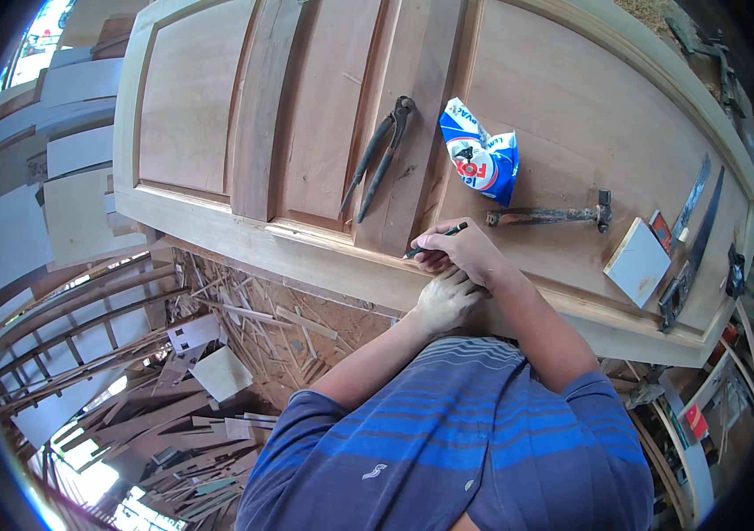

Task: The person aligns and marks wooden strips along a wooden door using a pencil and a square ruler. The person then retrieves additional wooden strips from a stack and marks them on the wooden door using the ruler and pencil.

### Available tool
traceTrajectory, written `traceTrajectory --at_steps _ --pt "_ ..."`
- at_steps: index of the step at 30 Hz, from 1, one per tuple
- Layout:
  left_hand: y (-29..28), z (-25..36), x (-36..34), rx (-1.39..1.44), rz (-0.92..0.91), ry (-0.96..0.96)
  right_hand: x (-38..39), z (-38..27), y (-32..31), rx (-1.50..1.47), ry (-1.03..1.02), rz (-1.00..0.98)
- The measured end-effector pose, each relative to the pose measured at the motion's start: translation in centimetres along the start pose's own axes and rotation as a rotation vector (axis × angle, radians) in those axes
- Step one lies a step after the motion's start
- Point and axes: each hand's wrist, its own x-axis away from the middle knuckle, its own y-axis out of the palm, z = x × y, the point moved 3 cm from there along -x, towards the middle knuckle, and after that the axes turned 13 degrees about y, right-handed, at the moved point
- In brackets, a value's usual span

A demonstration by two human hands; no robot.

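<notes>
My right hand (465, 252) is shut on a dark pencil (455, 229), its tip down at a wooden rail of a panelled door (191, 124). My left hand (443, 301) rests beneath it at the door's near edge, fingers loosely extended, their tips partly hidden by my right hand. Long pincers (381, 150) lie on the door to the upper left of my hands. A crumpled blue-and-white packet (492, 177) is above them, and a worn hammer (540, 215) lies to their right.
At the door's right lie a small white board (635, 264), a red object (660, 230) and saws (677, 292). Stacked boards (76, 221) line the left side. Wood offcuts (297, 336) litter the floor below the door; more timber (686, 442) stands at lower right.
</notes>
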Motion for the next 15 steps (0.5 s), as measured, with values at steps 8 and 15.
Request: traceTrajectory --at_steps 8,15 --pt "0.2 -0.07 0.18 -0.014 -0.029 -0.001 -0.54 0.43 -0.38 -0.009 0.015 0.037" --pt "0.62 -0.19 0.43 -0.016 -0.044 -0.021 -0.55 0.29 -0.28 0.008 0.011 0.048"
